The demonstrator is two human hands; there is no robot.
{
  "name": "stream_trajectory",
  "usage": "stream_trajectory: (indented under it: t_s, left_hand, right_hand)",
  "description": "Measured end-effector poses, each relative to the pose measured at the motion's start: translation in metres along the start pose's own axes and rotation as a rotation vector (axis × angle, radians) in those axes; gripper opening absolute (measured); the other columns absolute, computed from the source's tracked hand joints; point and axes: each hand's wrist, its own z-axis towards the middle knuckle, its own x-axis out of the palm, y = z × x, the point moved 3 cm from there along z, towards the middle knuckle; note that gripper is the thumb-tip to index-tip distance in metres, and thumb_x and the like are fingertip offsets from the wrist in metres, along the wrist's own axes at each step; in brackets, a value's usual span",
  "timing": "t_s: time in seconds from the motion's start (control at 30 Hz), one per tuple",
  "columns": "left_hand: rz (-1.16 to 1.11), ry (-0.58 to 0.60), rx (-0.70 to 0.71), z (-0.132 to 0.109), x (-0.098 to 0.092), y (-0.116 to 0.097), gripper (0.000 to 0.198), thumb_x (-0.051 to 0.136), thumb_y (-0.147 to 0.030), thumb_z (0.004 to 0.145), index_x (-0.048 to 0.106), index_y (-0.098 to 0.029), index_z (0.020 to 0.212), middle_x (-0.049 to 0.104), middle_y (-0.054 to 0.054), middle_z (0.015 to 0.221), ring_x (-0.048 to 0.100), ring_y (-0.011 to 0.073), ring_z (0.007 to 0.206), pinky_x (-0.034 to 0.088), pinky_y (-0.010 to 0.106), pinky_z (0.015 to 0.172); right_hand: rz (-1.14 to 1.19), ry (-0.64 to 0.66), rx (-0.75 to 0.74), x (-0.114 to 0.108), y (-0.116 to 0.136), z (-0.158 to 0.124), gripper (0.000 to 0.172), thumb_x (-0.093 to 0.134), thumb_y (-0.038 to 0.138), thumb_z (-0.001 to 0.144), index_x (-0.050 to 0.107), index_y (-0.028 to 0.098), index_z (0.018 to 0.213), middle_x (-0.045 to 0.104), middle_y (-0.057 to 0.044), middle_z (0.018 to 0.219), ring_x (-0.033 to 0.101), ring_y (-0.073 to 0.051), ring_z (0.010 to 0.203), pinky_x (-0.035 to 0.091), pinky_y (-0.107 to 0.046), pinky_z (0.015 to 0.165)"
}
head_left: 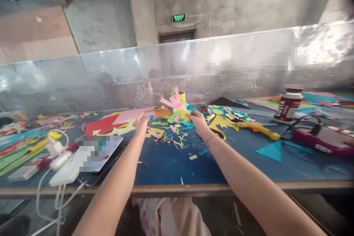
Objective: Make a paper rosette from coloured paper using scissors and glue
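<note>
Over the middle of the desk, my right hand (197, 118) has its fingers closed on the edge of a colourful paper craft (181, 112). Pink strips fan out from its top, with yellow, green and blue pieces below. To the left, my left hand (141, 121) is raised in a pinch. A small blue paper piece (152, 117) shows at its fingertips. Beneath both hands lie paper scraps (174, 138) in several colours. Yellow-handled scissors (219, 132) rest by my right wrist, partly hidden behind it.
On the left are a phone (110, 151), a white power bank (69, 167) and cables. A yellow glue gun (260, 129), a dark red bottle (289, 105) and a purple device (318, 140) occupy the right. Behind the desk (177, 171) stands a perforated metal screen (182, 62).
</note>
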Motion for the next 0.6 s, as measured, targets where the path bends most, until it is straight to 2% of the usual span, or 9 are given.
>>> stream_trajectory:
  t_s: [0.07,0.1,0.17,0.2,0.23,0.33,0.47,0.6]
  left_hand:
    - [0.105,0.043,0.048,-0.005,0.003,-0.008,0.040,0.070,-0.023,0.063,0.064,-0.021,0.103,0.063,0.011,0.115,0.050,0.0252,0.121,0.039,0.035,0.097]
    - [0.179,0.057,0.050,-0.007,0.004,-0.012,0.040,0.069,-0.025,0.065,0.065,-0.022,0.104,0.060,0.010,0.123,0.041,0.0267,0.129,0.035,0.037,0.103]
    - [0.337,0.092,0.039,-0.011,0.005,-0.017,0.034,0.065,-0.028,0.071,0.067,-0.022,0.104,0.056,0.009,0.130,0.027,0.0281,0.138,0.026,0.040,0.109]
    - [0.410,0.103,0.038,-0.011,0.004,-0.018,0.032,0.063,-0.027,0.072,0.067,-0.022,0.103,0.056,0.009,0.131,0.025,0.0284,0.139,0.025,0.040,0.110]
    - [0.471,0.113,0.046,-0.011,0.004,-0.017,0.031,0.063,-0.025,0.073,0.067,-0.021,0.103,0.057,0.009,0.130,0.028,0.0286,0.138,0.025,0.041,0.109]
    - [0.538,0.130,0.067,-0.007,0.003,-0.011,0.037,0.064,-0.012,0.068,0.065,-0.018,0.105,0.062,0.012,0.121,0.050,0.0277,0.121,0.036,0.039,0.102]
    - [0.318,0.132,-0.062,-0.003,0.005,0.001,0.035,0.064,-0.004,0.063,0.064,-0.016,0.095,0.070,0.011,0.095,0.065,0.0244,0.096,0.046,0.038,0.089]
    - [-0.187,0.206,-0.197,-0.012,0.014,-0.004,0.023,0.061,-0.003,0.066,0.061,-0.015,0.086,0.069,0.005,0.078,0.067,0.0165,0.078,0.049,0.034,0.085]
  right_hand:
    - [0.067,-0.017,0.034,0.001,0.001,-0.001,0.042,0.074,0.046,0.045,0.046,0.019,0.060,0.046,0.006,0.058,0.043,-0.009,0.054,0.037,-0.024,0.054]
    - [0.092,-0.018,0.046,0.002,0.002,-0.001,0.043,0.075,0.046,0.044,0.046,0.019,0.060,0.046,0.006,0.057,0.044,-0.009,0.054,0.037,-0.024,0.054]
    - [0.140,-0.010,0.066,0.004,0.003,-0.003,0.043,0.076,0.046,0.044,0.048,0.018,0.061,0.047,0.006,0.057,0.045,-0.009,0.055,0.037,-0.024,0.054]
    - [0.163,-0.008,0.076,0.004,0.004,-0.004,0.042,0.077,0.045,0.043,0.049,0.018,0.061,0.048,0.006,0.057,0.045,-0.008,0.055,0.036,-0.023,0.053]
    - [0.186,-0.012,0.087,0.004,0.005,-0.005,0.042,0.078,0.044,0.043,0.050,0.018,0.062,0.048,0.006,0.057,0.046,-0.008,0.055,0.036,-0.022,0.053]
    - [0.240,-0.037,0.121,0.005,0.006,-0.007,0.043,0.080,0.040,0.040,0.051,0.018,0.063,0.047,0.007,0.057,0.047,-0.007,0.054,0.034,-0.021,0.051]
    - [0.308,-0.027,0.159,0.007,0.009,-0.009,0.045,0.083,0.038,0.037,0.051,0.019,0.062,0.047,0.008,0.056,0.049,-0.007,0.053,0.036,-0.020,0.049]
    - [0.423,-0.037,0.176,0.008,0.012,-0.011,0.046,0.084,0.036,0.035,0.051,0.019,0.062,0.051,0.007,0.058,0.052,-0.007,0.056,0.039,-0.019,0.050]
